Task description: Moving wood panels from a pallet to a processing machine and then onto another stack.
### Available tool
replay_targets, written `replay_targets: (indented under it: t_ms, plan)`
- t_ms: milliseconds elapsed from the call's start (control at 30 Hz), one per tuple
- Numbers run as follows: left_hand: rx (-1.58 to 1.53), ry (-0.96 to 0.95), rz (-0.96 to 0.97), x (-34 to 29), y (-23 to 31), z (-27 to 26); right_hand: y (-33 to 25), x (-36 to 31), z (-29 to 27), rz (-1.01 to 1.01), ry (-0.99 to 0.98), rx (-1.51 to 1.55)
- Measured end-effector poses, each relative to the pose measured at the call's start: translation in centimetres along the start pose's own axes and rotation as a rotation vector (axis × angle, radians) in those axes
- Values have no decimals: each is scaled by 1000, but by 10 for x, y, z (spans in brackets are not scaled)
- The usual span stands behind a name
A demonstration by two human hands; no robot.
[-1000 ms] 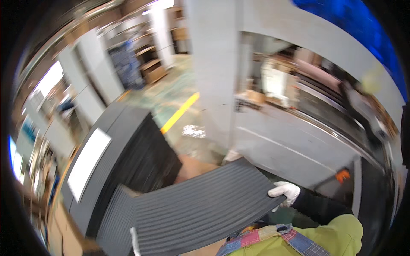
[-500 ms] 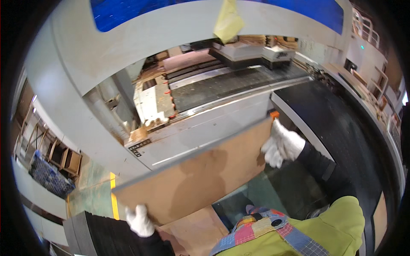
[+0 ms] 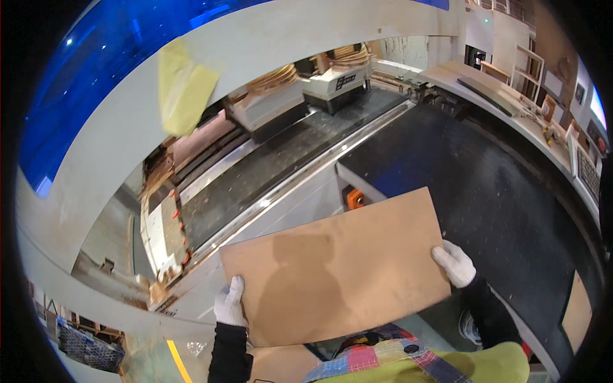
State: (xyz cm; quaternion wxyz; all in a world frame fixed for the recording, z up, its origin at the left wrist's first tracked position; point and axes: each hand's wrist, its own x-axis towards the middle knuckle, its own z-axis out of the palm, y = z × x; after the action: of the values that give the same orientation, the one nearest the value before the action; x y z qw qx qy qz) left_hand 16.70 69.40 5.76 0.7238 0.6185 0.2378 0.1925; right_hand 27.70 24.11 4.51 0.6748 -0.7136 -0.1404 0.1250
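A flat rectangular brown board [image 3: 377, 255] is held up in front of me, its broad face toward me and a shadow falling across it. My left hand [image 3: 231, 302], in a white glove, grips the board's left edge with the thumb on the near face. At the right edge my gloved right hand [image 3: 454, 264] holds it the same way. The fingers behind the board are hidden. Beyond the board stands a large grey machine with a dark bed [image 3: 281, 163]. An orange switch box [image 3: 355, 198] shows just above the board's top edge.
A wide black table [image 3: 485, 191] extends along my right, with a brown board piece [image 3: 577, 313] near its outer edge. A yellow cloth [image 3: 185, 89] hangs from the machine's frame. Farther right are a keyboard [image 3: 586, 169] and a worktop. A blue crate [image 3: 89, 345] stands at lower left.
The board has tilted so its broad face shows more fully, and it has swung right toward the black table. Both hands still grip it. My view has turned right.
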Motion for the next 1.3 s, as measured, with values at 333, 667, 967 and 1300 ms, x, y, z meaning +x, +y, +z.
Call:
replay_targets:
  t_ms: [333,667,967,1300]
  plan:
    - [752,-583,88,180,-19,206,30,56,-140,250,682,261]
    - [-566,-429,-419,299,-102,413,78,193,-213,8,863,260]
    - [-442,-795,-477,377,-112,558,99,399,-218,158,1209,-107]
    - [850,-713,617,432,-77,577,84,481,-233,425,1162,-721]
